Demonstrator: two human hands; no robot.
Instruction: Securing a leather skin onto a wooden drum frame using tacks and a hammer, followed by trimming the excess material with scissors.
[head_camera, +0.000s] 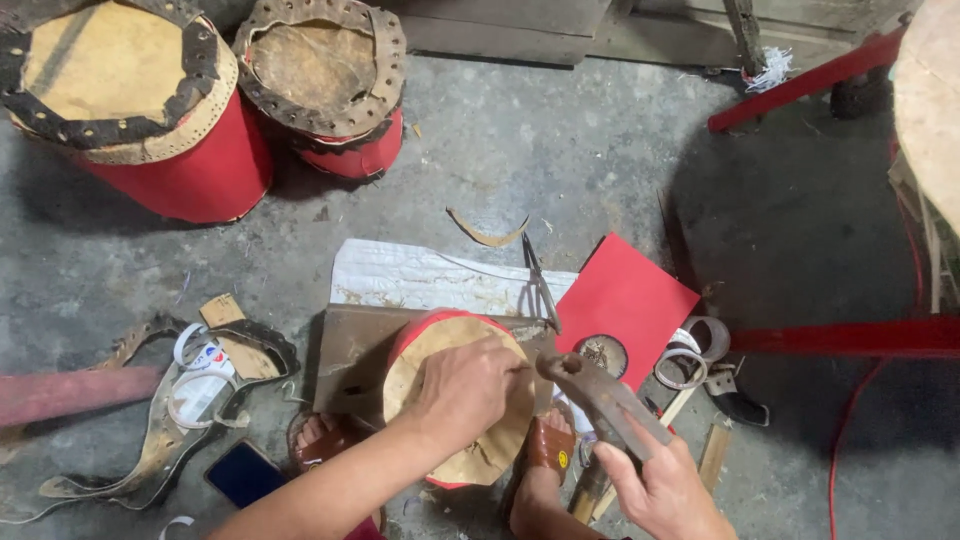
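At far left a curled strip of dark punched leather (165, 420) lies on the rough grey concrete floor (560, 160), with white tape rings (200, 375) inside its loop and a dark phone (245, 472) just below. Behind, two red-sided drums stand upright: the large drum (135, 100) has a pale hide top ringed by a perforated black band, the small drum (325, 80) a browner, scuffed skin under a similar studded collar. At the centre a little red drum (455, 400) rests on a worn wooden board (355, 355), gripped between sandalled feet; its tan skin is loose and wrinkled at the edge. The left hand (465, 390) lies flat across that skin, fingers curled down over the far rim, hiding much of the head. Behind the board sits a crumpled white sheet (420, 275) and a pair of thin scissors (540, 285). The right hand (660, 490) is closed round the wooden handle of a rusty hammer (600, 395), whose iron head points toward the drum's rim, seemingly just touching it, though the angle leaves that unsure. Right of it lie a red card (625, 295) and more tape rings (690, 350). A red metal frame (850, 335) runs out of view at the right edge.
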